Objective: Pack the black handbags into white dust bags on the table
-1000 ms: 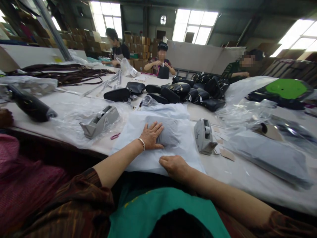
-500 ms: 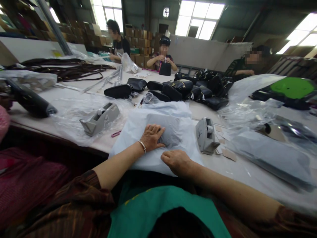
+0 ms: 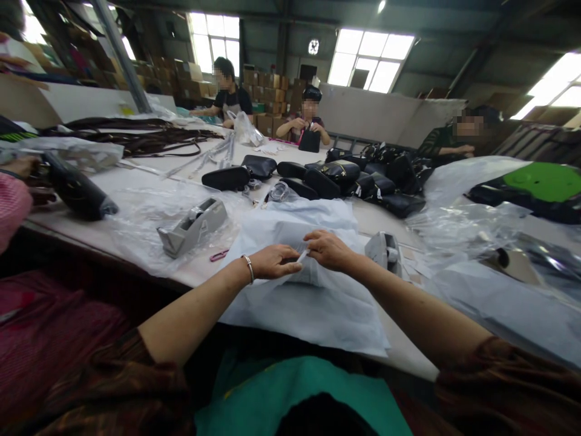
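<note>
A large sheet of white wrapping paper (image 3: 313, 315) lies before me on the table, its front edge hanging towards my lap. On its middle is a flat grey shape, mostly under paper and my hands, so I cannot tell its kind. My left hand (image 3: 273, 261), with a bracelet at the wrist, pinches a narrow raised fold of the paper between thumb and fingers. Just right of it, my right hand (image 3: 330, 249) grips the same fold, fingertips bent over it. The hands nearly touch above the grey shape.
Grey tape dispensers stand left (image 3: 193, 227) and right (image 3: 384, 251) of the paper. Black bags (image 3: 340, 172) are heaped beyond it. Clear plastic bags (image 3: 140, 212) lie at left, dark straps (image 3: 131, 133) further back. Co-workers (image 3: 311, 124) sit or stand around the table.
My left hand has gone from lying flat on the grey shape to pinching the paper. My right hand has moved up and forward from the paper's near part, and the paper is raised between them.
</note>
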Motion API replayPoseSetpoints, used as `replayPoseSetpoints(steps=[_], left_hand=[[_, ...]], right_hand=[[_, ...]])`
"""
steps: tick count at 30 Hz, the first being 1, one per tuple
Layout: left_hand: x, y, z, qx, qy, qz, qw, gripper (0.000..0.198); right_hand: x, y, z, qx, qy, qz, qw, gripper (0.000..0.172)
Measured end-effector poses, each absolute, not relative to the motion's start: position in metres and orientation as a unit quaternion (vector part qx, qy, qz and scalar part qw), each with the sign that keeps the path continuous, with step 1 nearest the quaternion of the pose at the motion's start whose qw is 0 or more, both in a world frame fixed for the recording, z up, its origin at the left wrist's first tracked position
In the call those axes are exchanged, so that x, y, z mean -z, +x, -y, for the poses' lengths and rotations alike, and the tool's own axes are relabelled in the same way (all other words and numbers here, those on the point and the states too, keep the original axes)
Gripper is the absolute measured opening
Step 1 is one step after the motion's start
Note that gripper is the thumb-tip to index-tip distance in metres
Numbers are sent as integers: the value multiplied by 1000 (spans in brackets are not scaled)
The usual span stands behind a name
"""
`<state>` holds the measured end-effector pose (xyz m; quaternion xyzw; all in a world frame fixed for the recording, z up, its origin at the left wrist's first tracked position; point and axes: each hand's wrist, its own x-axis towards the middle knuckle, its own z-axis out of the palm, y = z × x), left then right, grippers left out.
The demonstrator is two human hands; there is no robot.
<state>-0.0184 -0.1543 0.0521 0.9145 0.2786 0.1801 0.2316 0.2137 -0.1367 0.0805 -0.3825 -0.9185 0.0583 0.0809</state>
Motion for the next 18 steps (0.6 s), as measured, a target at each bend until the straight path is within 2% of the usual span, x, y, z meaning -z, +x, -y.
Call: replayPoseSetpoints(steps=[3, 7, 12, 18], left_hand=[[-66, -15, 153, -115, 909, -316, 246, 45], [-76, -16, 147, -52, 910, -361, 197, 24], [-77, -46, 131, 14, 906, -401, 139, 14], [-62, -86, 115, -16, 873, -468, 138, 28]], right_hand=[[-75, 211, 118, -76, -408, 909, 45, 23], [-71, 210, 110, -63, -454, 889, -5, 28], [-69, 216, 110, -96, -466, 879, -10, 28], [-65, 222, 110, -129, -468, 874, 22, 28]])
